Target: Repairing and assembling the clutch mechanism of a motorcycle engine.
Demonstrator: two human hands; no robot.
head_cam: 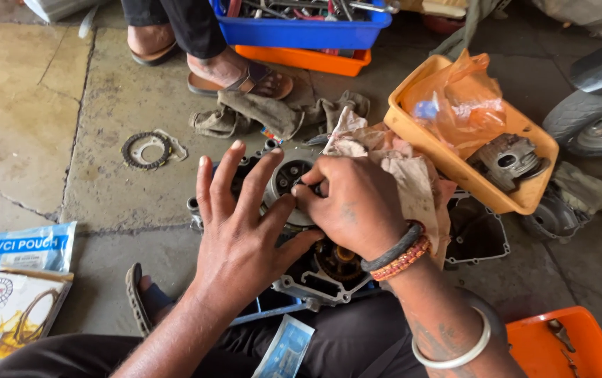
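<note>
An engine casing (318, 276) with a round clutch assembly (288, 183) lies on the floor between my knees. My left hand (241, 227) rests flat on the clutch's left side, fingers spread. My right hand (353, 203) is closed around a small dark part at the clutch's centre; the part is mostly hidden by my fingers. A dirty cloth (392, 157) lies just behind my right hand.
A toothed clutch plate (147, 150) lies on the floor at left. Yellow tray (413, 133) holds an orange bag and a cylinder part. Blue and orange tool trays (301, 31) stand behind, by another person's sandalled feet (241, 73). Packets (14, 280) at lower left; orange tray (567, 343) lower right.
</note>
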